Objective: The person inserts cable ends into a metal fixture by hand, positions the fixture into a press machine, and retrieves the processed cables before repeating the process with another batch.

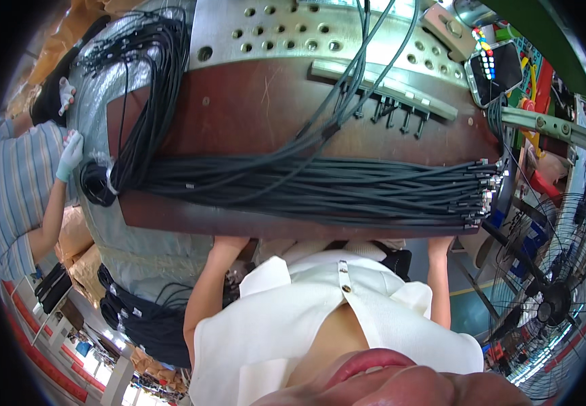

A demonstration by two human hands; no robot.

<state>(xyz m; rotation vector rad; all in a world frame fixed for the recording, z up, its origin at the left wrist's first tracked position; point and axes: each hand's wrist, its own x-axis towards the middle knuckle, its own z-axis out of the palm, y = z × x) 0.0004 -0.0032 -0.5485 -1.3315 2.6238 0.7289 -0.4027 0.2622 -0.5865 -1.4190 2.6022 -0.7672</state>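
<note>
A thick bundle of black cables (320, 186) lies across a brown board (252, 108), with metal connectors (484, 193) at its right end and a coil (97, 183) at its left. Both of my forearms reach up to the board's near edge. My left hand (229, 241) and my right hand (441, 243) meet that edge and are mostly hidden under it, so their fingers do not show. Neither hand visibly touches the cables. My white top fills the lower middle.
A perforated grey metal plate (286, 30) and a metal rail with plugged cables (381, 91) sit behind the board. A person in a striped shirt with white gloves (70, 155) works at the left. A floor fan (550, 298) stands right, and more cable bundles (137, 318) lie lower left.
</note>
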